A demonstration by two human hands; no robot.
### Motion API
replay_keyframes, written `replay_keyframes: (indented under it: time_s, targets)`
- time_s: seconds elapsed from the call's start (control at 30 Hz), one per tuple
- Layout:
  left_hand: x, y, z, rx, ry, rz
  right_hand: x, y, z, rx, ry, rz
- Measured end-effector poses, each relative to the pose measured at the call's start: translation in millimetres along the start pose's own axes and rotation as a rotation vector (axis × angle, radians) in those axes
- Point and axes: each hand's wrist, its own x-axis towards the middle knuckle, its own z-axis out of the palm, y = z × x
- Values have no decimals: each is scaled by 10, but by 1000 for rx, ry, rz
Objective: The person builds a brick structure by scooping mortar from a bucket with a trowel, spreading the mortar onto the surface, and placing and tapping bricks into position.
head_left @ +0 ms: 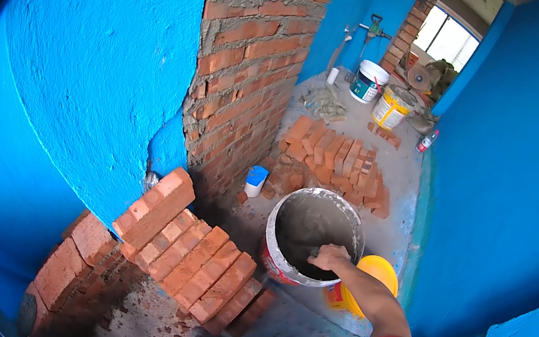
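My right hand [331, 258] reaches over the near right rim of a bucket [270, 256] and into its mouth. Its fingers are curled closed just above the wet grey mortar [310, 223]; what they grip, if anything, is hidden by the hand and the mortar. The bucket is white inside, with grey smears along its rim and some red on its outer side. Against its right side, partly under my forearm, is a yellow bucket [381, 272]. My left hand is out of view.
Red bricks [199, 263] stand in a row at the near left. A half-built brick wall [253, 47] rises beyond them. More bricks [341, 155] lie stacked past the mortar bucket, near a small blue-and-white container [256, 180]. Two paint buckets [369, 82] stand farther back. Blue walls [513, 170] flank the narrow floor.
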Motion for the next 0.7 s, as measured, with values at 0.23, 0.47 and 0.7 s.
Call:
replay_keyframes:
  time_s: [0.23,0.47,0.7]
  targets:
    - [-12,-120,414,36,23,26,-85,295,-193,170,79,-24]
    - [-303,-34,514,68,-23,92,-277,807,-391,687,-41,-111]
    - [-290,-352,48,-46,4,177,-569,815,-248,963,84,-79]
